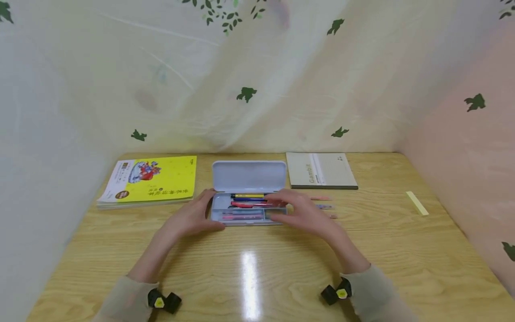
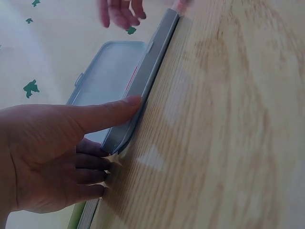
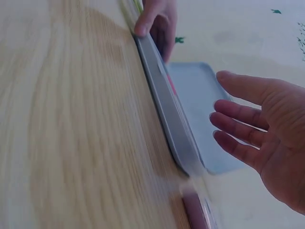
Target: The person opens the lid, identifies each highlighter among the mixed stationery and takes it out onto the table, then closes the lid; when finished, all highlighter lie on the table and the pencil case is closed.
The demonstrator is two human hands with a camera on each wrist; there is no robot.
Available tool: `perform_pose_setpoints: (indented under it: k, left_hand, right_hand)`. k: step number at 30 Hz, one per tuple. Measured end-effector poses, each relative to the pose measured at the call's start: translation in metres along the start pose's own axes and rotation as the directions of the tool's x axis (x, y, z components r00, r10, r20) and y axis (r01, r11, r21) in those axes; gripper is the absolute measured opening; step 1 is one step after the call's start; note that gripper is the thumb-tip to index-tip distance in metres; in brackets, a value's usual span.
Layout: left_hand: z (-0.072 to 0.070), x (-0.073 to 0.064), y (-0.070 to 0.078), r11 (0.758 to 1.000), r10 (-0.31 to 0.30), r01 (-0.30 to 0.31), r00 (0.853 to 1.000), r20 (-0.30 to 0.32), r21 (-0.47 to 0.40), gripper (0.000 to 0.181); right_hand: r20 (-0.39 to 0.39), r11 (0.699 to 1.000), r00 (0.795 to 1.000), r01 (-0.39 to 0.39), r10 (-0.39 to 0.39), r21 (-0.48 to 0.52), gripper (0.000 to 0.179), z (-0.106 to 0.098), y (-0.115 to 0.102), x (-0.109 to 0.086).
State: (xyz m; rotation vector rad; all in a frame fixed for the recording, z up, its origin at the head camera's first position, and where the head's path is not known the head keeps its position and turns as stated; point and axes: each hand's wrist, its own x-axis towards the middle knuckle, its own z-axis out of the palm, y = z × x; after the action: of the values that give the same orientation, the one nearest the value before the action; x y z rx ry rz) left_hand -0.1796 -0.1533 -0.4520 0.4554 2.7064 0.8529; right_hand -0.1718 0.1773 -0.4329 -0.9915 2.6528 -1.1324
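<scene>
A pale blue-grey pencil case (image 1: 249, 175) stands with its lid raised on the table. My left hand (image 1: 193, 215) holds its left end; in the left wrist view the thumb presses the front wall (image 2: 152, 62) and the other fingers reach behind the end. Inside the case lie a yellow pen (image 1: 247, 196), a red pen (image 1: 243, 205) and pink pens (image 1: 241, 218), among others. My right hand (image 1: 303, 212) hovers over the case's right part, covering some of it. In the right wrist view its loosely extended fingers (image 3: 238, 129) hold nothing.
Several pens (image 1: 325, 206) lie on the table just right of the case, partly behind the right hand. A yellow book (image 1: 173, 179) is at the back left, a grey notebook (image 1: 334, 170) at the back right. A pale yellow strip (image 1: 417, 203) lies far right.
</scene>
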Motion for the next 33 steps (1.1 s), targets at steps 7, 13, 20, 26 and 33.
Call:
perform_pose_setpoints:
  k: [7,13,20,26,33]
  left_hand:
    - [-0.001,0.000,-0.002,1.000,-0.004,0.004,1.000,0.007,0.002,0.099]
    - [-0.001,0.000,-0.003,1.000,0.001,-0.001,1.000,0.009,0.012,0.099]
    - [-0.002,0.000,-0.002,1.000,-0.002,0.002,1.000,0.011,0.019,0.099]
    - [-0.003,0.000,-0.001,1.000,-0.009,0.009,1.000,0.010,0.021,0.099]
    - [-0.002,0.000,-0.002,1.000,-0.003,0.003,1.000,0.013,0.012,0.097]
  right_hand:
    - [0.054,0.998,0.997,0.048,-0.046,-0.035,0.050,0.022,-0.014,0.027]
    - [0.116,0.998,0.991,0.063,-0.059,-0.030,0.048,0.034,-0.018,0.041]
    - [0.166,0.989,0.984,0.089,-0.068,-0.121,0.054,0.042,-0.018,0.044]
    - [0.167,0.985,0.984,0.093,-0.068,-0.148,0.054,0.043,-0.018,0.043]
    - [0.179,0.972,0.983,0.087,-0.047,-0.220,0.045,0.044,-0.020,0.042]
